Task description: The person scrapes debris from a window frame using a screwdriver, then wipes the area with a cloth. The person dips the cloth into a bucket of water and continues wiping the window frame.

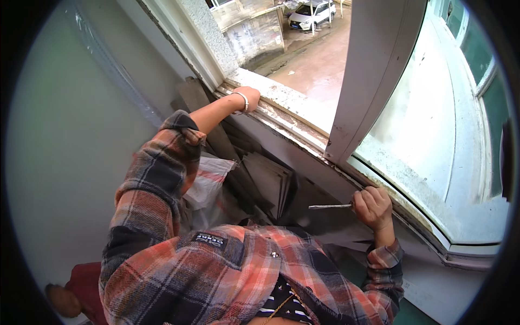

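Note:
My left hand (248, 98), with a bracelet at its wrist, rests closed on the dirty track of the sliding window frame (292, 124); whether it holds anything is hidden. My right hand (372, 205) is closed around a slim metal tool with a flat-looking shaft (330, 206), perhaps a screwdriver, whose handle the fingers hide. The shaft points left, away from the window. This hand is beside the lower frame, below the upright window stile (371, 81). Worn, flaking patches and dirt show along the sill (284, 95).
Below the window lean several flat panels (266, 174) and boards (211, 118), with a white woven sack (209, 178) beside them. A glass pane (422, 134) stands at right. Outside are a road and a white car (312, 15). Part of another person (83, 290) shows at lower left.

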Demonstrator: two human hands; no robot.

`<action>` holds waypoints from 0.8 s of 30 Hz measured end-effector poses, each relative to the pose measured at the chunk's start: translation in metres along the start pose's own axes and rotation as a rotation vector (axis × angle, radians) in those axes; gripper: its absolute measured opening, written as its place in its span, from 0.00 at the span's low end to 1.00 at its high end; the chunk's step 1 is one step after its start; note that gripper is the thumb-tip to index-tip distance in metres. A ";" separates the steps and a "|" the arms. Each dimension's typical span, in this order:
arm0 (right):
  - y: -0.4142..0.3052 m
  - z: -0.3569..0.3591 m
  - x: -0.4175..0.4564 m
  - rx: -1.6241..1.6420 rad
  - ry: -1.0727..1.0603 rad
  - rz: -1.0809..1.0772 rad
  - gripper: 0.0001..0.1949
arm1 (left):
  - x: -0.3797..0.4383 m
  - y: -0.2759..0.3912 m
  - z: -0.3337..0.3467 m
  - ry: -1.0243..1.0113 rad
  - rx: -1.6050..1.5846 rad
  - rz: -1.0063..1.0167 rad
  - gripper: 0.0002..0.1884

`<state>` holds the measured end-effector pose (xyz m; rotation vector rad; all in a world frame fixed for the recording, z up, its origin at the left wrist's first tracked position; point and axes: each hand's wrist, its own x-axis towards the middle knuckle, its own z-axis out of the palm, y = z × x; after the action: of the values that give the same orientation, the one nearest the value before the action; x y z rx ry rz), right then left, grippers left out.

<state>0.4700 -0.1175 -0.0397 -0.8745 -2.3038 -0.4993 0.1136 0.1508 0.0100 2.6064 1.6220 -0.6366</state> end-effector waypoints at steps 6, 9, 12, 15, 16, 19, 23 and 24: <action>0.002 0.001 -0.002 -0.015 0.023 -0.017 0.11 | 0.007 -0.059 -0.004 -0.025 0.172 -0.217 0.11; 0.000 0.001 -0.001 0.019 0.035 -0.001 0.11 | 0.013 -0.073 0.014 -0.016 0.279 -0.175 0.12; 0.002 0.002 -0.003 0.023 0.041 0.010 0.11 | 0.013 -0.055 0.023 0.005 0.325 -0.081 0.11; 0.001 0.002 -0.003 0.026 0.034 0.012 0.11 | -0.003 -0.022 0.015 0.125 0.229 0.075 0.09; 0.001 0.002 -0.002 0.027 0.031 0.010 0.11 | -0.004 -0.012 0.016 0.143 0.186 0.084 0.09; 0.002 0.004 -0.005 -0.034 0.026 0.000 0.10 | -0.013 0.015 0.016 0.250 -0.026 0.105 0.09; 0.001 0.003 -0.003 -0.043 0.051 0.007 0.09 | -0.015 0.000 0.012 0.333 -0.408 0.007 0.12; 0.001 0.004 -0.003 -0.039 0.043 0.010 0.08 | -0.011 -0.016 0.011 0.299 -0.183 -0.059 0.11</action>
<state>0.4707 -0.1166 -0.0444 -0.8856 -2.2564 -0.5555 0.0921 0.1460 0.0064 2.6242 1.7398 -0.0923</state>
